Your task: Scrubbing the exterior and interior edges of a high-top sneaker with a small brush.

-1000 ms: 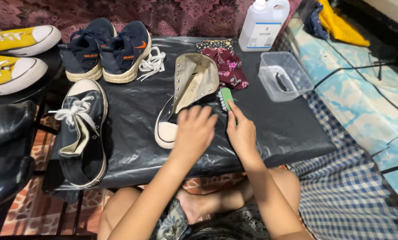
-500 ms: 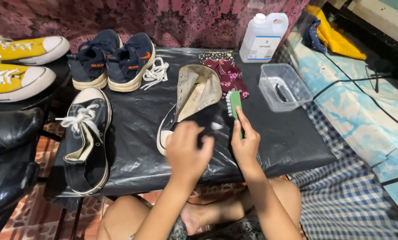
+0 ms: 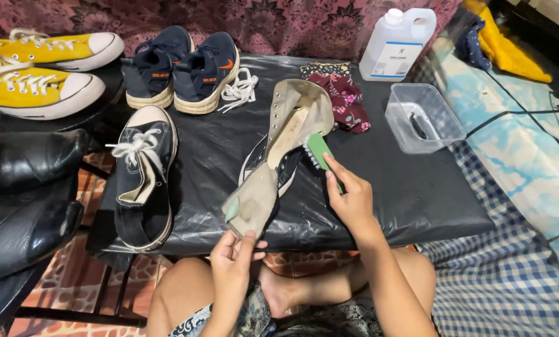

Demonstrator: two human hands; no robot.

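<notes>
- Two hands on one job: left hand [image 3: 234, 259] pinches the pulled-out tongue [image 3: 252, 200] of the high-top [image 3: 286, 140] at the counter's [image 3: 417, 193] near edge; right hand [image 3: 349, 198] is clamped on a green brush [image 3: 320, 151], bristles against the shoe's inner side.
- High-top lies on its side mid-counter on the black sheet, opening toward the person, no laces in.
- Doing it well, my read: keep the tongue taut so the canvas stays flat; short strokes along the fabric; light pressure near the eyelets; brace the shoe so it doesn't skid on the slick sheet.
- Tub [image 3: 422, 118] and jug [image 3: 397, 43] sit far right, within the right hand's reach.
- Hidden or unclear: bristles mostly behind the shoe wall, contact patch not visible; can't tell if the brush is wet; tub contents hard to read, something dark inside; toe of the shoe covered by the tongue.
</notes>
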